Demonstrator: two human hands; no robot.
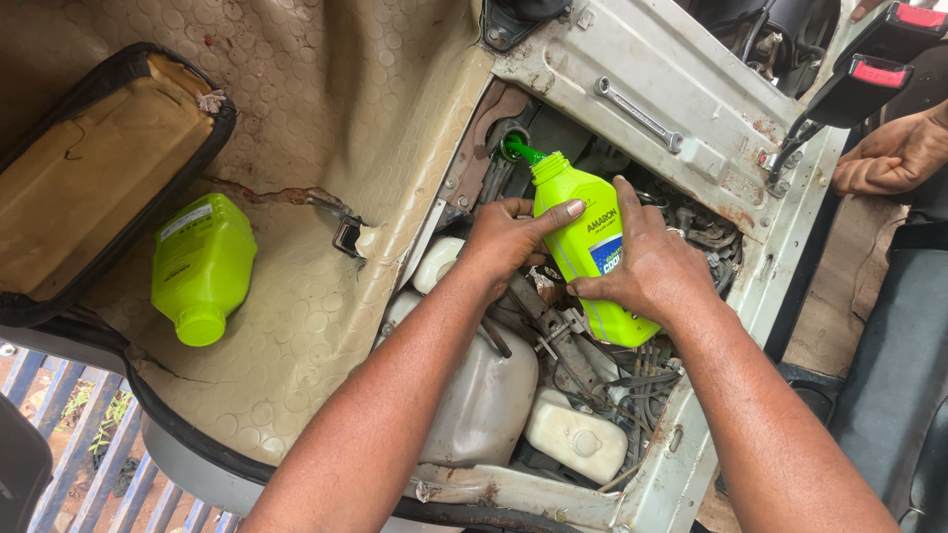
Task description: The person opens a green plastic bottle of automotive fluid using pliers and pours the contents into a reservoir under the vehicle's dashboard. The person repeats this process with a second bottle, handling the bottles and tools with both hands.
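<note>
Bottle (583, 247), bright green plastic, tipped neck-down over a filler hole (513, 148), pouring green liquid. Left hand (509, 237) and right hand (647, 262) both clasp its body. Probably light, smooth, slightly squeezable; best gripped mid-body.

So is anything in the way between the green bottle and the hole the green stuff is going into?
Nothing visible. Both hands, left hand and right hand, tilt the green bottle, and a green stream runs from its mouth straight into the round filler opening. The wrench lies off to the side.
</note>
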